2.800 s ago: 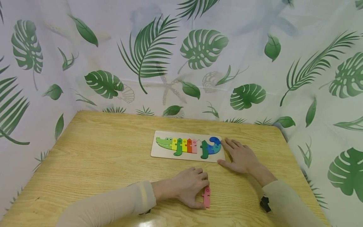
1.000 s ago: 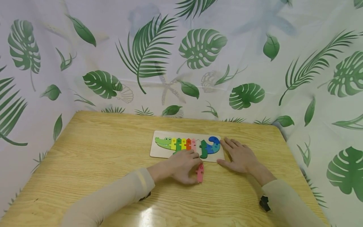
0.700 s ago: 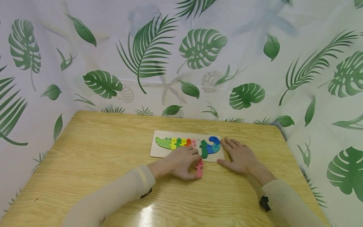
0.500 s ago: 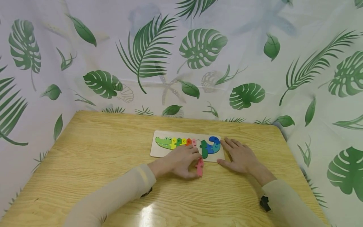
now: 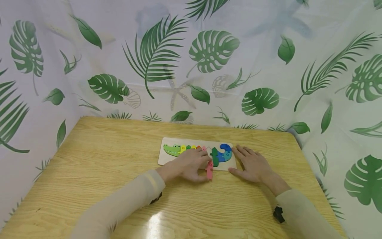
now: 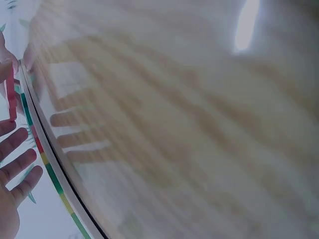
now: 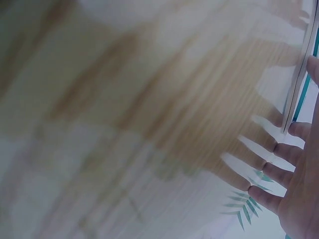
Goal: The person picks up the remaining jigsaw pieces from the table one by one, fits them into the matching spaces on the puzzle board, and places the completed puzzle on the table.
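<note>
Pinched between thumb and finger of my left hand (image 5: 191, 166) is a pink puzzle piece (image 5: 210, 171), also a pink strip (image 6: 10, 92) in the left wrist view. That hand hovers over the front of a wooden puzzle board (image 5: 167, 161), hiding the middle of its crocodile picture. The green crocodile head (image 5: 172, 149), a dark green leg piece (image 5: 214, 157) and a blue tail (image 5: 225, 148) show on either side. Left of the leg a pale slot (image 5: 209, 150) is partly visible. My right hand (image 5: 253, 166), fingers spread, rests against the board's right end; the right wrist view shows its fingers (image 7: 289, 154) at the edge.
A wood-grain table (image 5: 119, 142) carries the board. Behind and beside it hangs a white cloth (image 5: 221, 109) printed with green leaves. A light glare (image 5: 154, 222) lies on the tabletop near the front.
My left hand has carried the pink puzzle piece from the table in front of the board up to the board's front edge. The right hand has stayed at the right end.
</note>
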Demonstrator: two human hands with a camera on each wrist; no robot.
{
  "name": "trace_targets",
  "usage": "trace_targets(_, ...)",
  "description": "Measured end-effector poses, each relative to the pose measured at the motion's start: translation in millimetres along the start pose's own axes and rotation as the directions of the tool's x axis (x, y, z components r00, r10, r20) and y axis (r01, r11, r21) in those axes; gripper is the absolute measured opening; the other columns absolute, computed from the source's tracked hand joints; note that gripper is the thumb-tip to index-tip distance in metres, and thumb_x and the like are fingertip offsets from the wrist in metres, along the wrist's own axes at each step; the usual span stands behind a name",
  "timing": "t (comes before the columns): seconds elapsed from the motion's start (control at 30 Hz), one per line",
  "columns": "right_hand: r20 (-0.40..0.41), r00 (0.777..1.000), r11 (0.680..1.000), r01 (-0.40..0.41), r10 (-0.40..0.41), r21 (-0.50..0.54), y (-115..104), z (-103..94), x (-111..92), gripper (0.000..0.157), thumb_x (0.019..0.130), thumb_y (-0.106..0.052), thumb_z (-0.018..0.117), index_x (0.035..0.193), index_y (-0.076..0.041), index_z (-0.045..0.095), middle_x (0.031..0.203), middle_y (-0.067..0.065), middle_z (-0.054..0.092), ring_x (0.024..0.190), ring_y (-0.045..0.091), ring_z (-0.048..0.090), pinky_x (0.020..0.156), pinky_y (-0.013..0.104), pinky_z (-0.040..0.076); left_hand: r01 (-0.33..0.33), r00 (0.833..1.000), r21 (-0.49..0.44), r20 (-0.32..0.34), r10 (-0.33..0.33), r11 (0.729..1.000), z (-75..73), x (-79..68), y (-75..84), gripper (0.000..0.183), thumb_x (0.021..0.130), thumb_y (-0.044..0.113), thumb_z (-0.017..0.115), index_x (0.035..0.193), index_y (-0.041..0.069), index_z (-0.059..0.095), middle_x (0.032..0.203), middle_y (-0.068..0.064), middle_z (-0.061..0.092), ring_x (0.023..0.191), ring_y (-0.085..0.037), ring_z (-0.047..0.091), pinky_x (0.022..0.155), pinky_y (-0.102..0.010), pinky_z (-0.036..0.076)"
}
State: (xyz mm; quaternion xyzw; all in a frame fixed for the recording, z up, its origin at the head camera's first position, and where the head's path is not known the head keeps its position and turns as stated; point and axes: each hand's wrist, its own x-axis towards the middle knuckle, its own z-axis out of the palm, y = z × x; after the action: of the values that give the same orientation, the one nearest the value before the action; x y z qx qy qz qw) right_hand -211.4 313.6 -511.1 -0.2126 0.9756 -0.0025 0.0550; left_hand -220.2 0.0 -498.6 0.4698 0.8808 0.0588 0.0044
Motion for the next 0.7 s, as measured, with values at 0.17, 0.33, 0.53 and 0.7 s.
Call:
trace_targets(0.17, 0.0, 1.0, 1.0, 0.003, -0.003, -0.001, -1.0, -0.8, -0.6, 0.098, 0.096, -0.079, 0.048, 0.168, -0.016, 0.028, 0.173, 0.016, 0.033, 0.154, 0.046, 0.039, 0.115, 0.072, 0.039, 0.02, 1.0, 0.019, 0.013, -0.02, 1.0, -0.7, 1.0, -5.2, 0.069, 0.093, 0.069, 0.057, 0.142, 0.019, 0.063, 0.134, 0.0, 0.066, 0.117, -0.018, 0.06, 0.095, -0.033, 0.056)
trace_targets(0.33, -0.004, 1.0, 1.0, -0.002, 0.002, 0.005, -2.4, -1.9, -0.8, 0.098, 0.095, -0.079, 0.049, 0.168, -0.015, 0.03, 0.172, 0.016, 0.034, 0.154, 0.046, 0.04, 0.115, 0.072, 0.039, 0.036, 0.999, 0.052, 0.003, -0.036, 0.998, -0.7, 3.5, -10.1, 0.067, 0.094, 0.07, 0.058, 0.139, 0.02, 0.063, 0.129, 0.002, 0.066, 0.111, -0.017, 0.059, 0.089, -0.032, 0.054)
trace_targets(0.53, 0.0, 1.0, 1.0, -0.003, 0.003, 0.005, -2.7, -2.3, -0.2, 0.099, 0.095, -0.08, 0.048, 0.167, -0.015, 0.031, 0.172, 0.017, 0.035, 0.154, 0.047, 0.04, 0.115, 0.071, 0.039, 0.053, 0.999, 0.044, -0.006, -0.053, 0.998, -2.4, 8.0, -14.7, 0.062, 0.094, 0.067, 0.061, 0.134, 0.02, 0.065, 0.121, 0.003, 0.066, 0.102, -0.016, 0.057, 0.084, -0.029, 0.051)
trace_targets(0.7, 0.004, 1.0, 1.0, -0.007, 0.007, 0.006, -2.8, -3.5, -0.6, 0.099, 0.095, -0.079, 0.048, 0.168, -0.015, 0.03, 0.172, 0.017, 0.034, 0.154, 0.047, 0.039, 0.115, 0.072, 0.039, 0.088, 0.996, 0.004, 0.021, -0.088, 0.996, -4.9, 13.4, -17.0, 0.065, 0.094, 0.065, 0.062, 0.14, 0.02, 0.062, 0.13, 0.001, 0.065, 0.111, -0.018, 0.059, 0.092, -0.032, 0.054)
